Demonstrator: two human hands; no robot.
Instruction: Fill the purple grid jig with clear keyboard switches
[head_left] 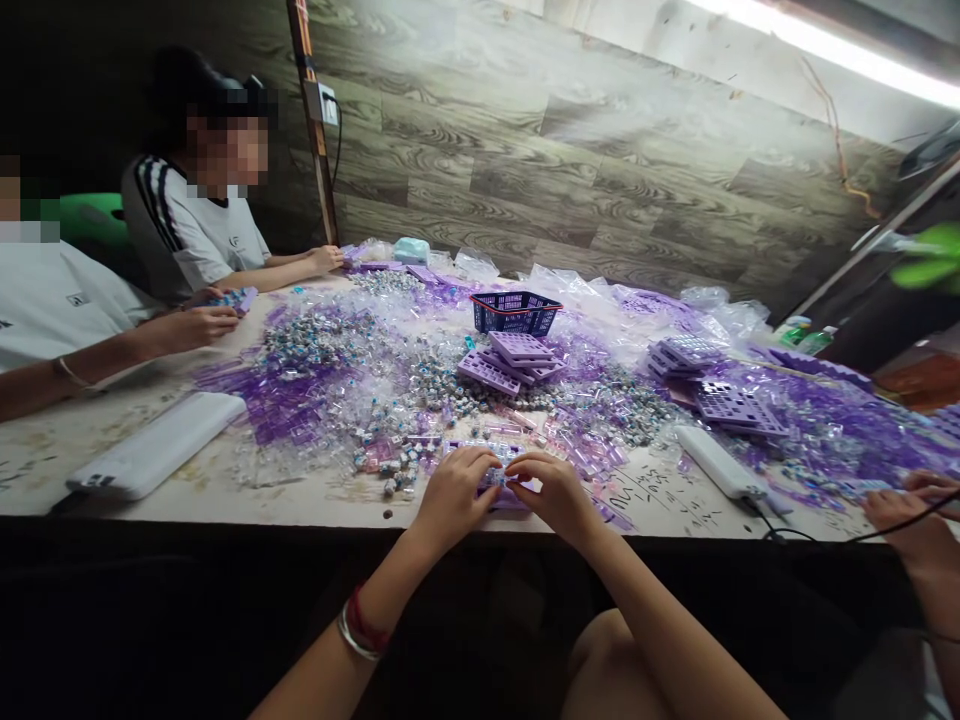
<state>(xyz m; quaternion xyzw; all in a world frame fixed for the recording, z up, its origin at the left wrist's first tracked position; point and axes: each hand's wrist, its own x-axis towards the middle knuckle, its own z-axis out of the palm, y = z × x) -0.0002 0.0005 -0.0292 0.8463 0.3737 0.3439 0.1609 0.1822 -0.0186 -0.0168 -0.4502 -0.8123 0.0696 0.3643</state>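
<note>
- At the near edge of the desk (37, 455), in the middle, a purple tray (511, 498) lies under the wearer's two hands, small pale pieces showing on its top.
- The left hand (459, 485) bends over the tray's left part, fingers curled on top and thumb reaching in from the near side; whether it grips anything cannot be told.
- The right hand (553, 490) sits just beside it, thumb and forefinger drawn close together over the tray; whether a small piece is between them cannot be told.
- A red band and a silver bangle (358, 630) circle the left wrist.
- Beyond the tray spread small silver-and-blue pieces (322, 338), mixed with clear purple pieces (289, 405).
- Farther back, a stack of purple trays (517, 350) stands before a dark basket (516, 318) with a red rim.
- To the right, more trays lie piled, among them a tray with square holes (739, 405).
- A white box with a cable (157, 445) lies on the left, a slimmer white box (716, 462) on the right.
- At left, a co-worker's hand (202, 322) holds a purple piece; another person (202, 225) sits beyond.
- At the right edge, another person's hands (904, 518) show.
</note>
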